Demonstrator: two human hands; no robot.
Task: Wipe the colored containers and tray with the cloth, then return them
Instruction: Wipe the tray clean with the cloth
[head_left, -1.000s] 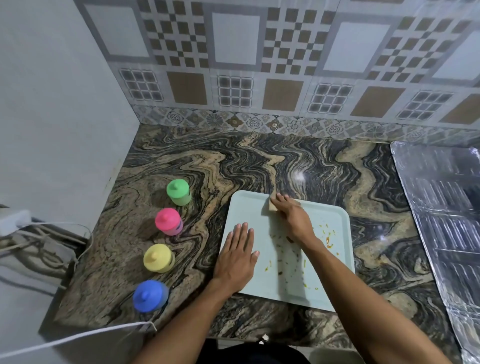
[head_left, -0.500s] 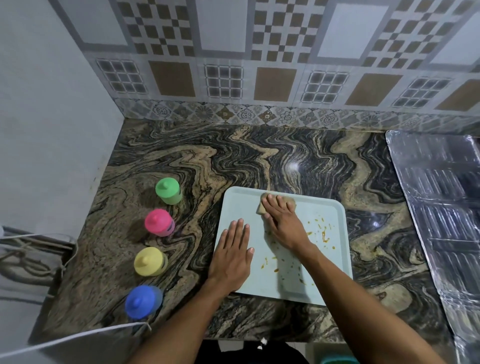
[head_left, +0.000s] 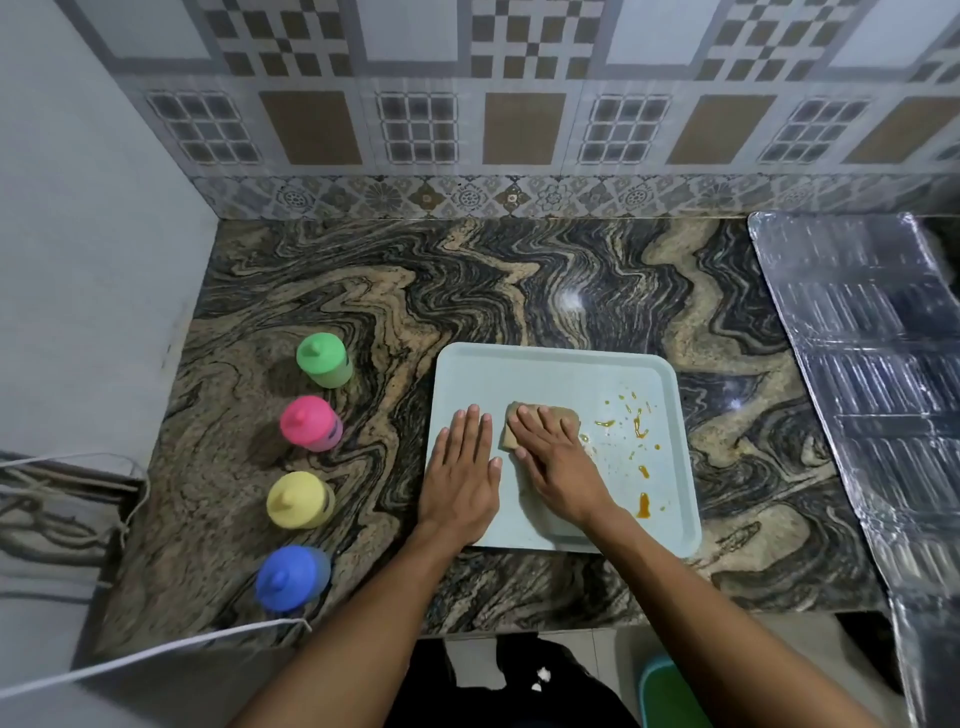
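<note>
A pale green tray lies on the marbled counter, with orange smears on its right half. My right hand presses a folded tan cloth flat onto the tray's middle, fingers straight. My left hand lies flat on the tray's left edge, holding it down. Left of the tray, four lidded containers stand in a line going from far to near: green, pink, yellow, blue.
A foil-covered surface borders the counter on the right. A plain wall stands to the left and a tiled wall at the back. White cables hang off the front left corner.
My right hand has dragged the cloth from the tray's far edge toward me into the middle. The left hand stays flat on the left edge. Smears on the tray's near part are gone.
</note>
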